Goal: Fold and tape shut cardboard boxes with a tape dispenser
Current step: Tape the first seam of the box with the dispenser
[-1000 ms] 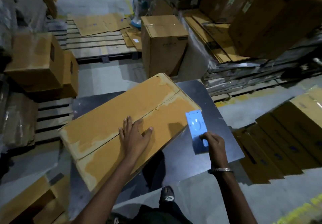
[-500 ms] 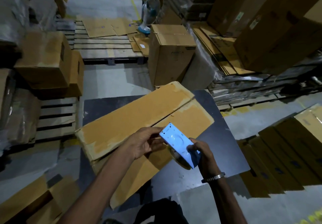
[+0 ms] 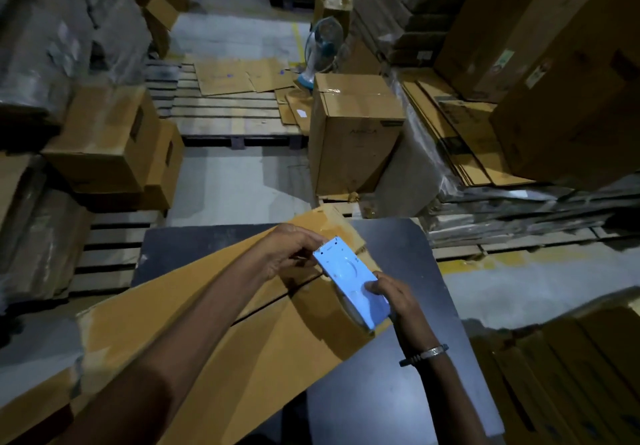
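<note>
The right hand (image 3: 391, 295) grips the blue tape dispenser (image 3: 349, 282) above the flat cardboard box (image 3: 214, 306). The left hand (image 3: 294, 250) pinches its toothed front end. The box lies on the dark bench (image 3: 398, 392).

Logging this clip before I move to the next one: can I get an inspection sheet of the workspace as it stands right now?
Surface: dark table, bare at its right side.
Job's things: flattened cardboard box lies across the table, centre seam untaped; blue tape dispenser held above its far end.
Clutter: nothing seen on the table besides the box.
Hands: right hand grips the dispenser's rear; left hand pinches at its toothed front end.
Cables: nothing seen.
Surroundings: upright taped box, standing fan, wooden pallet with flat cardboard sheets, stacked boxes on both sides.
</note>
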Demonstrator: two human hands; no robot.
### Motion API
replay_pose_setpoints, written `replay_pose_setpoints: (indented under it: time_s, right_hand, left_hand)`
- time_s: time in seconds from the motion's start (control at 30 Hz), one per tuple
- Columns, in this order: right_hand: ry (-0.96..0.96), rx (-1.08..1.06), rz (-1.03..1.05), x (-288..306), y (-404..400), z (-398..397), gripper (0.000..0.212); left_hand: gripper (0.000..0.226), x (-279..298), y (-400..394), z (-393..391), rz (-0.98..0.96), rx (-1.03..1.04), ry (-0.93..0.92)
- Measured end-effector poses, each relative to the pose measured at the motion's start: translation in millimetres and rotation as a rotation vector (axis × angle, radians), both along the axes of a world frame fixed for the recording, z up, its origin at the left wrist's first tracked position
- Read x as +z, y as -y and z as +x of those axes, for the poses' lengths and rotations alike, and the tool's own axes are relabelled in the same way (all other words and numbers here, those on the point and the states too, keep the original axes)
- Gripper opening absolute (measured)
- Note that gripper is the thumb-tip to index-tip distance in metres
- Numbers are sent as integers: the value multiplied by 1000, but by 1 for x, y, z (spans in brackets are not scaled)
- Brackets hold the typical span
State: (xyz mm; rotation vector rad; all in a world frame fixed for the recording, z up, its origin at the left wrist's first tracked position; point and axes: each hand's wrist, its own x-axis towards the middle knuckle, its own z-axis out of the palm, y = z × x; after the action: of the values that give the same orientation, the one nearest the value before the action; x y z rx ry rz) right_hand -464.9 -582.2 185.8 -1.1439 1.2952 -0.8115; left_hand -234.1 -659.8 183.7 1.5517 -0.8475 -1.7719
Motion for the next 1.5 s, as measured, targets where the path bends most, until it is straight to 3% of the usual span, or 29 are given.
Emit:
replay_pose_setpoints:
  time_s: [0.13, 0.3, 0.43, 0.5, 0.6, 0.8, 0.97, 1.07, 1.23, 1.5]
  right_hand:
    - [-7, -39, 68, 2, 43, -4, 23]
    - [-14, -78, 163, -13, 61, -23, 18]
    - [-8, -83, 239, -32, 55, -30, 27]
    - [44, 19, 161, -28, 55, -27, 33]
    - [39, 340, 91, -22, 62, -10, 45]
    - [-219, 922, 65, -19, 74, 85, 59]
    - [-332, 1191, -37, -14, 58, 165, 82]
    - [-373, 1265, -84, -5, 44, 195, 83]
    - [-461, 1268, -114, 0, 20, 223, 83]
    - [-555, 1223, -109, -4, 1, 257, 81]
  left_hand:
    - [14, 12, 48, -16, 32, 7, 63]
    - [15, -2, 73, -5, 80, 117, 115]
    - [14, -9, 60, 9, 93, 144, 149]
    - [10, -8, 33, 21, 54, 225, 198]
    - [11, -8, -34, 53, -25, 401, 229]
    - [10, -27, -166, 111, 43, 801, 236]
    - [8, -46, -245, 137, 63, 1041, 210]
    - [7, -54, -273, 146, 24, 1104, 154]
    - [23, -71, -298, 169, -22, 1084, 155]
    - [10, -105, -309, 191, -29, 1191, 88]
